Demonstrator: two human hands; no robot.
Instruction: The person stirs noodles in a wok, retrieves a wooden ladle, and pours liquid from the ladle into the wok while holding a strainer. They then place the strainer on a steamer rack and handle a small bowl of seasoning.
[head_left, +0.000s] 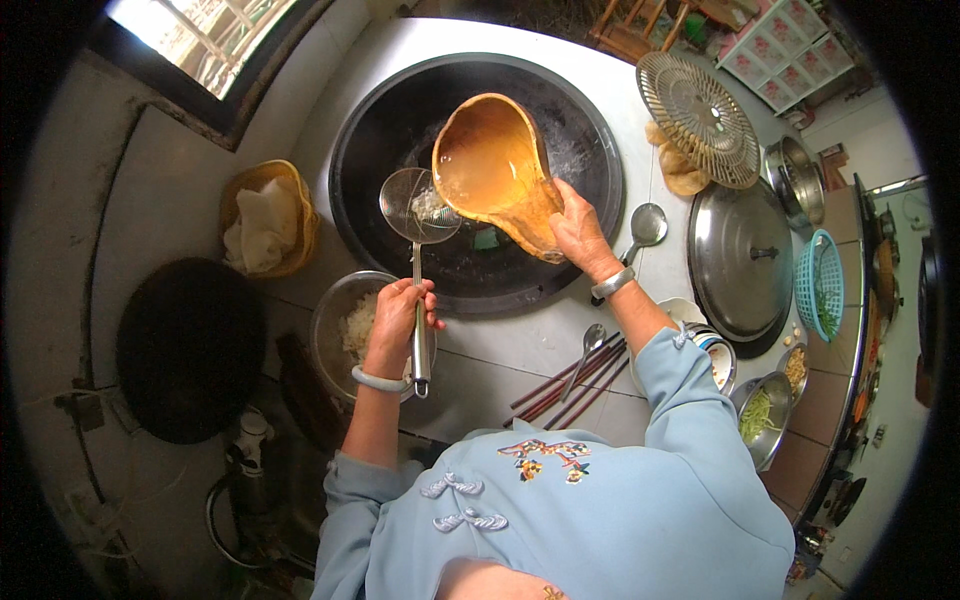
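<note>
My left hand (401, 319) grips the steel handle of a wire-mesh skimmer (401, 206), whose round head is over a large black wok (592, 247). A small clump of white rice (429, 202) lies in the mesh. In my right hand (583, 231) is the narrow end of a gourd ladle (487, 161), which holds cloudy liquid. The ladle is also over the wok, and its rim covers part of the skimmer's right side. Below my left hand stands a metal bowl (324, 330) of white rice, partly hidden by hand and skimmer.
Chopsticks (577, 390) and a spoon (594, 337) lie on the white tiled counter; a serving spoon (649, 223) rests right of the wok. Farther right are a large lid (739, 255), a woven plastic tray (697, 116) and a blue basket (817, 281). A yellow basket (304, 217) holds white cloth.
</note>
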